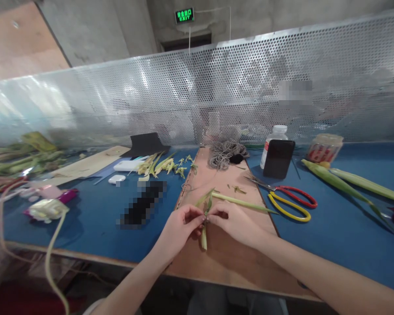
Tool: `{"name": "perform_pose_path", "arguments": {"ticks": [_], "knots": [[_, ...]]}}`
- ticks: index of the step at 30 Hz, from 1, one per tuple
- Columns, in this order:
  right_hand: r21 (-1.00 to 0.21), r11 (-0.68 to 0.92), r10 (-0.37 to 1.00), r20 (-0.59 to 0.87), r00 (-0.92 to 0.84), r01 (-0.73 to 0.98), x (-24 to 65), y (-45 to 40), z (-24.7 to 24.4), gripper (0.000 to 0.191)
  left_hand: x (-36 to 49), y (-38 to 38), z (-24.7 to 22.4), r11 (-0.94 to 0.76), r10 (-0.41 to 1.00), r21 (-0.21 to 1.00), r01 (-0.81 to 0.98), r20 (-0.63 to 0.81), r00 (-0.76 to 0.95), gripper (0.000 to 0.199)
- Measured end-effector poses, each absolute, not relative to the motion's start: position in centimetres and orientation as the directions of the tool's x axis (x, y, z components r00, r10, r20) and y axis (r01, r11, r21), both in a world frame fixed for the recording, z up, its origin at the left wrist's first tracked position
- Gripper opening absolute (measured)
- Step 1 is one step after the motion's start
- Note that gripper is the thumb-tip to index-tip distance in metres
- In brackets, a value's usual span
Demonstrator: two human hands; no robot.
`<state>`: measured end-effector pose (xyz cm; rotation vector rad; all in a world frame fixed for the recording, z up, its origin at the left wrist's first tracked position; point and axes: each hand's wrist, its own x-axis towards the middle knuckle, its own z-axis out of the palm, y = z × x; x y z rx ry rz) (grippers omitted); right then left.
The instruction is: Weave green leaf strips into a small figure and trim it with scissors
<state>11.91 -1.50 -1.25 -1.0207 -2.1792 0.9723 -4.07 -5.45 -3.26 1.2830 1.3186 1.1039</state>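
Observation:
Both hands meet over the wooden board (249, 258) near the table's front edge. My left hand (188, 218) pinches a small bundle of green plant strips (204, 238), its fingers closed. My right hand (229, 218) pinches the same bundle from the other side, thumb and forefinger together. The bundle's pale end points toward me, and leafy tips stick up above the fingers. Just past my right hand lies a long green stalk (246, 202), running off to the right. Red-and-yellow handled scissors (290, 199) rest to the right with blades partly apart.
Grey string (225, 153) lies tangled at the board's far end. A phone (278, 159) leans before a bottle (279, 129). Small plant pieces (166, 165) and a white case (117, 179) sit left. Green leaves (341, 181) lie right. A perforated metal screen (170, 96) stands behind.

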Motion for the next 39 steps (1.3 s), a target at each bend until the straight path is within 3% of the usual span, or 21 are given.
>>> {"name": "perform_pose_path", "arguments": {"ticks": [19, 32, 39], "knots": [[-0.805, 0.442, 0.786, 0.134, -0.604, 0.396, 12.0, -1.32, -1.74, 0.013, -4.13, -5.27, -3.15, 0.002, 1.0, 0.976, 0.216, -0.007, 0.023, 0.016], [-0.667, 0.481, 0.832, 0.142, -0.536, 0.569, 11.22, -2.08, -0.99, 0.011, -3.83, -5.57, -2.9, 0.087, 0.996, 0.992, 0.096, -0.084, -0.029, 0.019], [-0.656, 0.521, 0.822, 0.213, -0.528, 0.547, 11.21, -1.88, -1.56, 0.009, -3.66, -5.49, -2.55, 0.102, 0.995, 0.989, 0.102, -0.1, -0.031, 0.018]]}}
